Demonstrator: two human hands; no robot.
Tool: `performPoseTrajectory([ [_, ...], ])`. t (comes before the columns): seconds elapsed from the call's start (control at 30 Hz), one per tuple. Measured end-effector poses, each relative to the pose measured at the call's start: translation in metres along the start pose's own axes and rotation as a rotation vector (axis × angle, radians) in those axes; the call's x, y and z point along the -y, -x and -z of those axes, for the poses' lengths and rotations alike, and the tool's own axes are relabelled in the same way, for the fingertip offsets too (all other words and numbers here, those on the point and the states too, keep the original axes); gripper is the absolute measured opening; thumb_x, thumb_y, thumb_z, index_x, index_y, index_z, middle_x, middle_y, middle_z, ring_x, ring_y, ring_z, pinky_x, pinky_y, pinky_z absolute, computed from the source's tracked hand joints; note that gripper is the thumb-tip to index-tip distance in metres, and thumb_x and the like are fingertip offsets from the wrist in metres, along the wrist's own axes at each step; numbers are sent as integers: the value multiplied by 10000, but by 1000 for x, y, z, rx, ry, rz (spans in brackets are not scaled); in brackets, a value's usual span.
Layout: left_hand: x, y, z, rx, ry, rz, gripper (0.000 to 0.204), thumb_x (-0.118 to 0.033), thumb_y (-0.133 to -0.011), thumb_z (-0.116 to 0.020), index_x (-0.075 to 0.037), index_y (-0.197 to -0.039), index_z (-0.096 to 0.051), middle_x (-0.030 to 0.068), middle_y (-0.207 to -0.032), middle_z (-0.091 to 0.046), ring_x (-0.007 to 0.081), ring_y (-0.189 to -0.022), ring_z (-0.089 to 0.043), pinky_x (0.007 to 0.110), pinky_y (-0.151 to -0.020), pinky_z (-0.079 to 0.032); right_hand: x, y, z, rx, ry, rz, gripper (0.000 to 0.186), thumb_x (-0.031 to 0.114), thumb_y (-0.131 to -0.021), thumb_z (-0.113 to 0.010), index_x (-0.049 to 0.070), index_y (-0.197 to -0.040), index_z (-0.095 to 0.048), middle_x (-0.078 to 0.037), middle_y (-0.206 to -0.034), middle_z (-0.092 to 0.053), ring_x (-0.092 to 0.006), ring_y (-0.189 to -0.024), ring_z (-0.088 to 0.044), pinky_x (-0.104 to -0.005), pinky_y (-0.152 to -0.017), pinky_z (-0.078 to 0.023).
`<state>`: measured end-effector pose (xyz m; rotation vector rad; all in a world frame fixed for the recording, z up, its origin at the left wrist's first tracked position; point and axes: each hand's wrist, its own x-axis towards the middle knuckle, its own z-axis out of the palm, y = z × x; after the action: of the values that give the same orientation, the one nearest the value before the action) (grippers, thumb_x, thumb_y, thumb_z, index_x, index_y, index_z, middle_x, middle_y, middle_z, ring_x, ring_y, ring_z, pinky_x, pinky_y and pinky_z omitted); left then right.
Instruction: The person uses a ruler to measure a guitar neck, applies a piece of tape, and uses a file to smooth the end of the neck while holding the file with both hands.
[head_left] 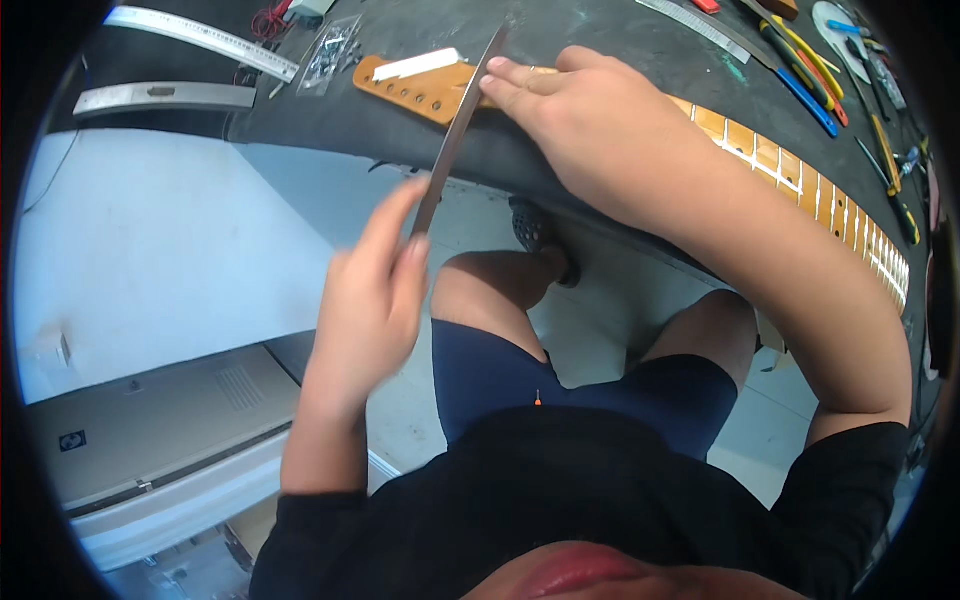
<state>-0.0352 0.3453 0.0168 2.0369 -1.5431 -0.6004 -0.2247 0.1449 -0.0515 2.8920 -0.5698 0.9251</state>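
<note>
A guitar neck (pixel 832 203) lies across the dark worktop, its wooden headstock (pixel 418 97) toward the left. On the headstock rests a white strip (pixel 418 64). My left hand (pixel 372 300) grips the near end of a long, flat metal file (pixel 455 135), slanted across the neck beside the headstock; the hand is slightly blurred. My right hand (pixel 575 115) is closed over the neck, its fingertips right at the file's edge. White strips run across the fretboard between the frets. My right forearm hides part of the neck.
Steel rulers (pixel 200 42) and a metal bar (pixel 165 97) lie at the left, near a clear bag of small parts (pixel 330 55). Several hand tools (pixel 805 75) crowd the right side, along with another ruler (pixel 695 28). The worktop's near edge (pixel 590 215) runs above my legs.
</note>
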Motion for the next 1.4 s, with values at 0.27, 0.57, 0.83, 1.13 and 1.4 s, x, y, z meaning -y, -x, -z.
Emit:
performPoseTrajectory([
  [0.27,-14,-45,1,16,-8,-5,464,7,-1092,-580,-24,-1555,-602,135,-700,-617,205,-610,-614,363,-647,-500,4,-6,5,36,-23,-22,536,55,-944,-636,-37,-1468,-700,-142,-1552,-712,-322,-989,-703,-387,-993,-600],
  [0.57,-13,-62,3,22,9,-2,468,-19,-1094,-610,-29,-1562,-601,116,-718,-607,179,-653,-620,350,-673,-521,1,-9,2,-5,61,50,465,106,-1011,-650,-33,-1449,-719,-134,-1497,-747,-301,-1073,-752,-393,-994,-623],
  [0.83,14,-14,13,16,11,-68,496,-38,-1129,-567,-69,-1623,-591,-34,-734,-572,26,-572,-483,220,-529,-392,10,-6,4,43,-4,-27,524,62,-947,-642,-23,-1458,-717,-126,-1572,-701,-319,-995,-704,-397,-1011,-605],
  [1.13,30,7,11,30,54,13,467,-77,-1144,-569,-92,-1609,-603,-37,-702,-548,45,-545,-488,233,-520,-389,11,-5,-2,81,-22,-55,520,68,-949,-646,-18,-1456,-720,-128,-1567,-704,-316,-994,-709,-397,-1015,-606],
  [1.4,15,-9,-1,48,17,-26,480,1,-1086,-611,-34,-1564,-598,121,-707,-599,180,-630,-592,332,-661,-501,0,2,-3,42,-11,-29,537,66,-942,-647,-16,-1468,-714,-133,-1561,-708,-312,-993,-707,-398,-1017,-605],
])
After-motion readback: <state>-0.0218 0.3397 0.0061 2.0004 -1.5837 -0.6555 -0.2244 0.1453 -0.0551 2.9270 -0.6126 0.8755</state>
